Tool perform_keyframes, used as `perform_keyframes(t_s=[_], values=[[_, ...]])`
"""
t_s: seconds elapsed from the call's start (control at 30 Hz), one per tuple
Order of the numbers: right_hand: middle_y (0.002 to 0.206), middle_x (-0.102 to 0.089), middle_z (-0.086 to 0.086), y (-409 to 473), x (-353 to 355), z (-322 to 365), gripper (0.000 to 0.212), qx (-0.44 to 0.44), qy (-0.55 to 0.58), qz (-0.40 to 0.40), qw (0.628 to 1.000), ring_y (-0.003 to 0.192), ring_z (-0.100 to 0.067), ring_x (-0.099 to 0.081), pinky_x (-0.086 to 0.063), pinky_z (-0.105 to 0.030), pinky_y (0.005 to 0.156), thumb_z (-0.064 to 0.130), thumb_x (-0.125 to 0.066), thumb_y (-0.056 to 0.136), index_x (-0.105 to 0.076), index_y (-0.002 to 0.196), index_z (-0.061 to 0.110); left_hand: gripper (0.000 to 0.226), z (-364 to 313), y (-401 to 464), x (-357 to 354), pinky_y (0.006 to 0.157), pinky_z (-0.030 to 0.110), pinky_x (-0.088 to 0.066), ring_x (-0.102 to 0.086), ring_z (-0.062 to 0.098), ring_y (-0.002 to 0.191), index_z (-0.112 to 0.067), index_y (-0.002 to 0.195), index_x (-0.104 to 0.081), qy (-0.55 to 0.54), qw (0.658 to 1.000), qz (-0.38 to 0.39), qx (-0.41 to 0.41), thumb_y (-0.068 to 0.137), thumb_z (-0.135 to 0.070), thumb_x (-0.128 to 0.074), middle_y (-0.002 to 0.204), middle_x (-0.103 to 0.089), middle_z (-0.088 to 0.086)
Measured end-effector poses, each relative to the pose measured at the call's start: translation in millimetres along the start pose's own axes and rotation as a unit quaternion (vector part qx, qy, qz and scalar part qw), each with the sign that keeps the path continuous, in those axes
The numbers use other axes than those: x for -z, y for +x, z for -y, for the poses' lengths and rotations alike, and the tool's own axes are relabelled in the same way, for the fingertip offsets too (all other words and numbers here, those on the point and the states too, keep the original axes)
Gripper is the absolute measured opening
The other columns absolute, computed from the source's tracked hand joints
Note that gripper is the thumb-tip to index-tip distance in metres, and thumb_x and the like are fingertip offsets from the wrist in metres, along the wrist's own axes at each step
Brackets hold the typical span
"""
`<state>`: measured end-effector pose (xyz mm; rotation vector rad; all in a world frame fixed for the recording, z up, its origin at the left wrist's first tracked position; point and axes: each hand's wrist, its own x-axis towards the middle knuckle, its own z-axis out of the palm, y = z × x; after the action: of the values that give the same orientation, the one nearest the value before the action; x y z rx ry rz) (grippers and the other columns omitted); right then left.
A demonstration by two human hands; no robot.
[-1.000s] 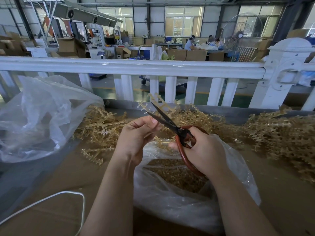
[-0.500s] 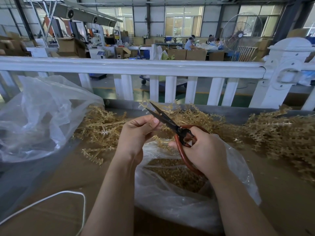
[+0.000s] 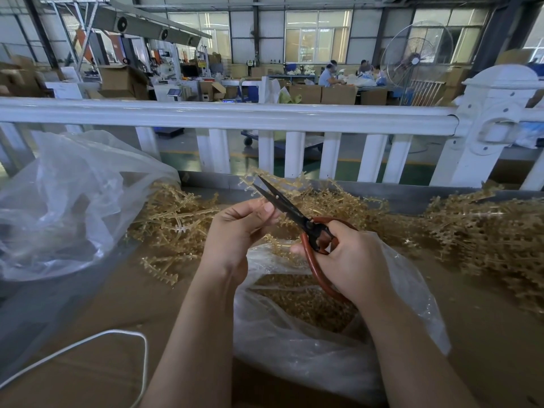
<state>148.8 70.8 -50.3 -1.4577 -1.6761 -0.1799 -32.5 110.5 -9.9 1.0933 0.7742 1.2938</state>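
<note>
Flanking scissors (image 3: pixel 290 212): sprue piles (image 3: pixel 176 225), bag (image 3: pixel 294 348)

Blades of scissors (image 3: pixel 290 209) narrowed, tips nearly together; plastic strip (image 3: pixel 245 182) in left hand (image 3: pixel 235 231) dropped slightly lower.

One pair of scissors (image 3: pixel 297 214) is in view, and two hands: the left hand (image 3: pixel 235 234) pinches one sprue strip (image 3: pixel 250 181), and the right hand (image 3: pixel 353 260) holds the scissors. Two clear plastic bags lie on the table (image 3: pixel 485 334): a slack bag (image 3: pixel 67 201) at its left edge and a filled bag (image 3: pixel 309 348) at its near edge. One white cord (image 3: pixel 88 343) lies at the near left corner. The heaped sprues (image 3: pixel 485 231) along the far edge are too many to count.
</note>
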Motion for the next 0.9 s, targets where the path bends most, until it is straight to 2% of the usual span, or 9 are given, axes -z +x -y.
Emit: perform_keyframes(t_s=[0.2,0.33,0.4,0.5,0.57,0.67,0.77,0.9], values=[[0.065,-0.064,0.016,0.0,-2.7,-1.3,0.062,-0.023,0.001,0.023,0.999,0.056,-0.001,-0.059,-0.046,-0.013,0.052,0.081,-0.059,0.073,-0.07,0.081,0.021,0.016,1.4,0.6,0.1,0.063,0.015,-0.052,-0.067,0.003,0.067,-0.02,0.073,-0.075,0.001,1.0,-0.011,0.007,0.085,-0.011,-0.069,0.071,-0.073,-0.005],[0.062,-0.066,0.015,1.1,-2.3,3.0,0.062,-0.104,0.097,0.061,0.988,0.061,0.0,-0.064,-0.048,-0.015,0.055,0.086,-0.06,0.063,-0.069,0.076,0.026,0.007,5.4,2.0,0.3,0.073,0.026,-0.044,-0.066,0.004,0.069,-0.016,0.082,-0.072,0.021,0.999,-0.017,0.035,0.087,-0.014,-0.069,0.072,-0.073,-0.005],[0.066,-0.069,0.016,3.5,-2.5,4.4,0.053,-0.143,0.144,0.071,0.977,0.064,-0.001,-0.065,-0.051,-0.021,0.057,0.079,-0.066,0.064,-0.07,0.076,0.027,0.008,7.6,2.2,-0.1,0.072,0.026,-0.043,-0.067,0.005,0.07,-0.015,0.083,-0.073,0.032,0.998,-0.014,0.045,0.089,-0.013,-0.068,0.074,-0.074,-0.004],[0.062,-0.068,0.016,6.9,-2.6,6.2,0.035,-0.164,0.197,0.056,0.965,0.059,-0.001,-0.064,-0.045,-0.016,0.053,0.06,-0.075,0.075,-0.07,0.072,0.026,0.012,9.7,1.7,-3.2,0.069,0.024,-0.043,-0.069,0.007,0.073,-0.019,0.078,-0.074,0.054,0.997,0.006,0.053,0.089,-0.014,-0.069,0.078,-0.076,-0.001],[0.058,-0.066,0.013,8.0,-2.9,7.1,0.031,-0.173,0.219,0.051,0.959,0.054,-0.002,-0.062,-0.044,-0.017,0.051,0.052,-0.077,0.079,-0.069,0.068,0.025,0.013,11.2,0.6,-6.3,0.07,0.025,-0.043,-0.07,0.008,0.077,-0.021,0.075,-0.074,0.069,0.996,0.022,0.06,0.087,-0.016,-0.071,0.081,-0.076,0.0],[0.064,-0.071,0.01,9.6,-4.0,8.3,0.024,-0.187,0.244,0.053,0.95,0.058,-0.005,-0.066,-0.05,-0.021,0.053,0.044,-0.078,0.081,-0.071,0.072,0.024,0.006,13.4,-0.7,-11.0,0.072,0.028,-0.041,-0.068,0.007,0.077,-0.021,0.079,-0.074,0.079,0.994,0.036,0.07,0.085,-0.018,-0.073,0.079,-0.074,-0.004],[0.068,-0.073,0.009,10.5,-3.7,9.9,0.014,-0.192,0.282,0.046,0.939,0.062,-0.007,-0.069,-0.051,-0.016,0.055,0.034,-0.078,0.084,-0.073,0.074,0.026,0.007,14.6,-0.4,-13.1,0.066,0.023,-0.04,-0.059,0.008,0.073,-0.022,0.08,-0.077,0.085,0.993,0.043,0.073,0.084,-0.018,-0.074,0.071,-0.069,-0.008],[0.068,-0.073,0.01,10.3,-3.2,10.4,0.013,-0.188,0.291,0.033,0.938,0.061,-0.006,-0.068,-0.049,-0.012,0.054,0.025,-0.079,0.084,-0.071,0.074,0.028,0.004,16.1,0.2,-14.0,0.062,0.02,-0.041,-0.055,0.012,0.076,-0.018,0.084,-0.075,0.081,0.993,0.044,0.074,0.083,-0.015,-0.074,0.068,-0.067,-0.009]])
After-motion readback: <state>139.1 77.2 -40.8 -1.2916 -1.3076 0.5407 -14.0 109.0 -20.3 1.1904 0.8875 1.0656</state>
